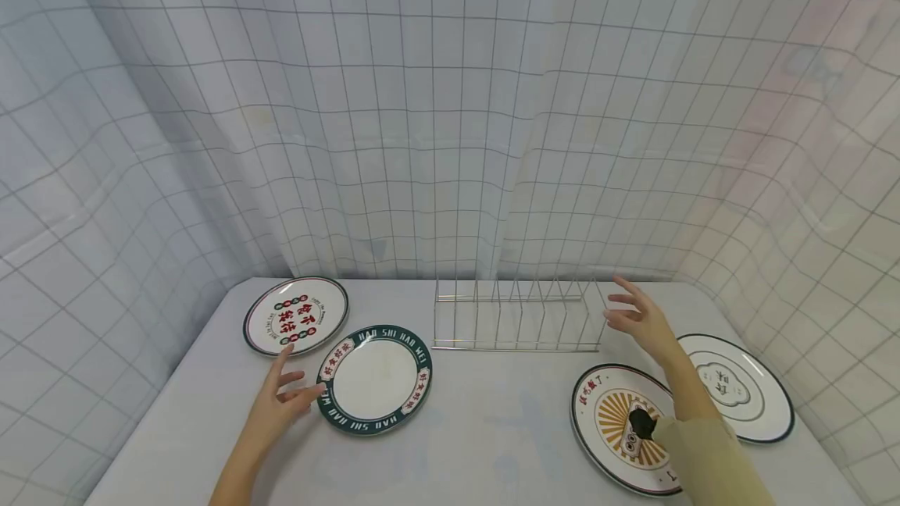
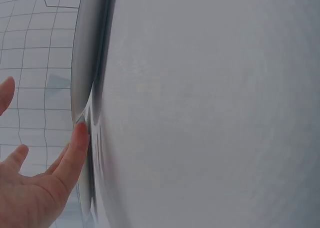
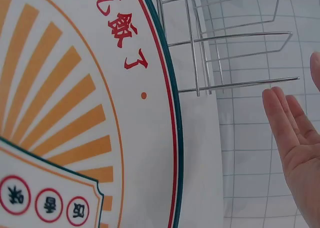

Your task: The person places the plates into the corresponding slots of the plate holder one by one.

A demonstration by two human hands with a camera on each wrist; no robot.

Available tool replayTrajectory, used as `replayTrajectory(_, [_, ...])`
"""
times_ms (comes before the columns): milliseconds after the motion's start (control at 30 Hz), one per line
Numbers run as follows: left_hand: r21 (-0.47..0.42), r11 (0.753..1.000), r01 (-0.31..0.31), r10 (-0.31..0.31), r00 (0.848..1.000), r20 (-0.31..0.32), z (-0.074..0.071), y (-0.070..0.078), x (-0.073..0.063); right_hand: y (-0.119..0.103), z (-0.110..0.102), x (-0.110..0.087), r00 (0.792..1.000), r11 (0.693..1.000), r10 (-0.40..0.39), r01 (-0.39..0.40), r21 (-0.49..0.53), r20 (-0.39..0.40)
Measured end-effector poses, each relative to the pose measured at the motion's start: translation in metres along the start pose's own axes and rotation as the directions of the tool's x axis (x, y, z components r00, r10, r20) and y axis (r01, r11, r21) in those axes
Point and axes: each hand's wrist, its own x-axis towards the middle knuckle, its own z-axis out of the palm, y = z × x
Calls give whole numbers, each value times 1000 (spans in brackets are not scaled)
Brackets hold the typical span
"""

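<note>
My left hand (image 1: 276,403), fingers spread and holding nothing, is at the left edge of a plate with a dark green lettered rim (image 1: 375,377). In the head view its thumb overlaps that rim; whether it touches cannot be told. Its fingertips lie near a white plate with red characters (image 1: 295,315). My right hand (image 1: 643,325) holds nothing, its fingers extended beside the right end of a metal wire dish rack (image 1: 516,348). Under the right forearm lies a plate with an orange sunburst (image 1: 619,420), also large in the right wrist view (image 3: 145,153).
At the far right lies a white plate with a dark rim and grey central print (image 1: 731,385), partly behind the right forearm. The white table (image 1: 485,443) is bounded at the back and sides by a grid-patterned curtain (image 1: 450,139).
</note>
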Motion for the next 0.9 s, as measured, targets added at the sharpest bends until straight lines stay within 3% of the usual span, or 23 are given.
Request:
replayTrajectory(133, [-120, 991, 57, -47, 995, 84, 2, -8, 5, 5, 1, 4, 999, 999, 18, -19, 36, 31])
replayTrajectory(233, [-136, 987, 82, -66, 990, 121, 4, -13, 8, 7, 1, 6, 998, 999, 30, -32, 33, 56])
replayTrajectory(467, [-33, 998, 47, -42, 990, 136, 10, -21, 13, 12, 0, 9, 992, 999, 21, -27, 40, 128])
replayTrajectory(600, [-26, 999, 39, -35, 989, 145, 13, -22, 14, 12, 0, 9, 989, 999, 4, -10, 37, 147])
replayTrajectory(900, [-16, 999, 52, -49, 987, 153, 14, -23, 16, 12, -1, 11, 987, 996, 64, -72, 50, 146])
